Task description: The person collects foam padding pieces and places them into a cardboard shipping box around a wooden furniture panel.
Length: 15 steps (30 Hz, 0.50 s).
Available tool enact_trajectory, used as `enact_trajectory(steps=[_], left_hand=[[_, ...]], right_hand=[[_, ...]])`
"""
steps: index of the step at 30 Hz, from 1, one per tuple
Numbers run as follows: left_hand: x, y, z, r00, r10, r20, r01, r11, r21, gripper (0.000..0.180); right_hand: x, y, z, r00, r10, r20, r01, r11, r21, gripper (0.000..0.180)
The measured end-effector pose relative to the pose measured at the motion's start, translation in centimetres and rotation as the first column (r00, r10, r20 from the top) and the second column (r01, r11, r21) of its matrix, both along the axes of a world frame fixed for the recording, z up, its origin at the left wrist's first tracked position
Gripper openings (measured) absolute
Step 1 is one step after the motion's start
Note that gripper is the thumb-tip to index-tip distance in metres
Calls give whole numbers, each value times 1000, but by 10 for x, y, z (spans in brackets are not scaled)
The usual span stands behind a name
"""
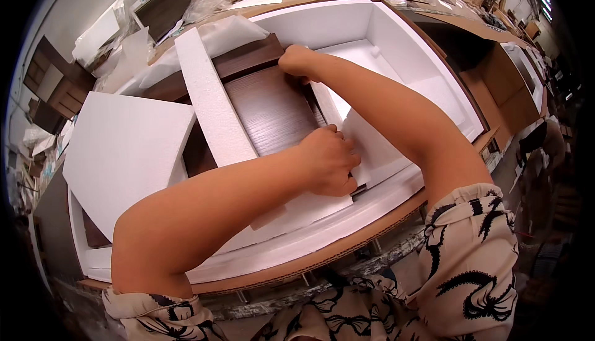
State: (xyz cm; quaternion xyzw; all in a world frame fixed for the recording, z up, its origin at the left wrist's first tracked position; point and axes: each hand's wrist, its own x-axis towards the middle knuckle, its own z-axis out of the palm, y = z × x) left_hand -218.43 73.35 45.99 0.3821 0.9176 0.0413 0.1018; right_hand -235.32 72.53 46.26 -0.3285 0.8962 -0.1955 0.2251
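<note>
A dark brown wood-grain panel [266, 109] lies among white foam inside a large carton. My right hand [299, 62] is closed at its far right corner, and the fingertips are hidden. My left hand [331, 161] is curled over the near end of the same right edge, its fingers bent down beside the foam. A long white foam strip [214, 99] crosses the brown furniture parts left of the panel. Farther left, a broad white foam sheet [127, 149] rests tilted over the carton.
White foam walls [322, 22] line the carton, with a foam-lined hollow [365, 62] on the right. The brown cardboard edge [297, 279] runs along the front. Another open carton [502, 87] stands at the right. Plastic wrap [207, 3] and dark panels lie behind.
</note>
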Motion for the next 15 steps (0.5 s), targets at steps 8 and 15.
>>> enact_trajectory(steps=[8,15], left_hand=[[-12,14,0,995,-53,81,56,997,-43,36],[-2,10,0,982,-29,187,48,994,-99,40]], right_hand=[[21,11,1,900,-398,180,429,881,-201,31],[36,11,-11,941,-338,11,326,899,-293,27]])
